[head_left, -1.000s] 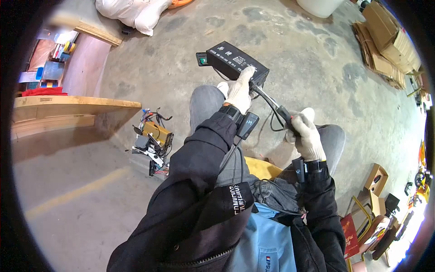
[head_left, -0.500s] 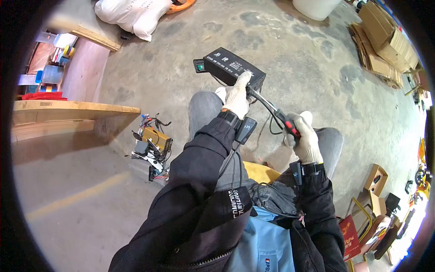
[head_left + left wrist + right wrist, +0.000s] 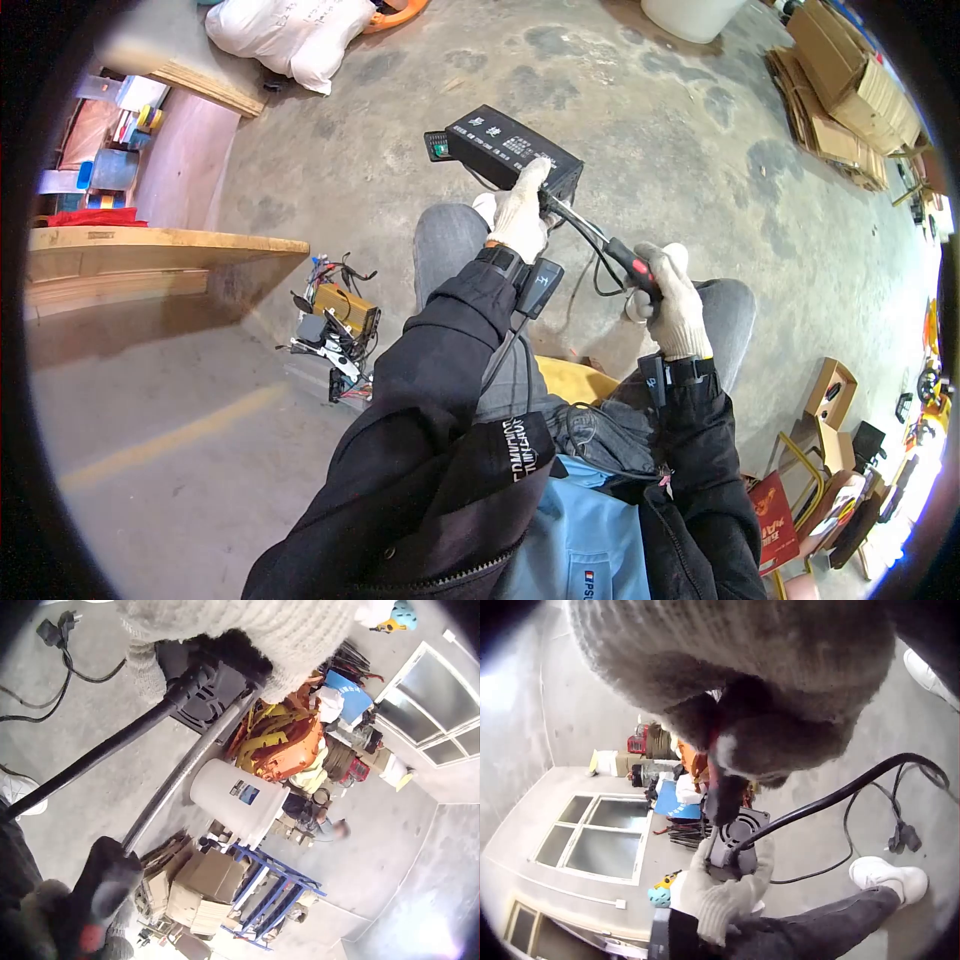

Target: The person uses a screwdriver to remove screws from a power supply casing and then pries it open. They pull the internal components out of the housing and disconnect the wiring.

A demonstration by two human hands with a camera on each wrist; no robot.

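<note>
A black box [image 3: 515,150] with white lettering is held up in front of the knees by my gloved left hand [image 3: 522,213], thumb on its top face. In the right wrist view the left hand [image 3: 724,896] grips the box's end beside a round vent [image 3: 744,829]. My gloved right hand [image 3: 675,300] is curled round the black and red handle [image 3: 634,268] of a screwdriver. Its metal shaft [image 3: 184,769] reaches the box's end, next to a thick black cable [image 3: 112,742]. The tip's exact contact is hidden.
Electronic parts with a gold block [image 3: 345,305] lie on the floor at left, near a wooden board edge [image 3: 170,238]. Flattened cardboard [image 3: 840,100] stands at the back right, a white bucket [image 3: 693,14] at the back. A power plug [image 3: 906,836] lies on the floor.
The box and left hand have shifted slightly down and left in the head view. The right hand has turned a little on the handle, and both grips remain.
</note>
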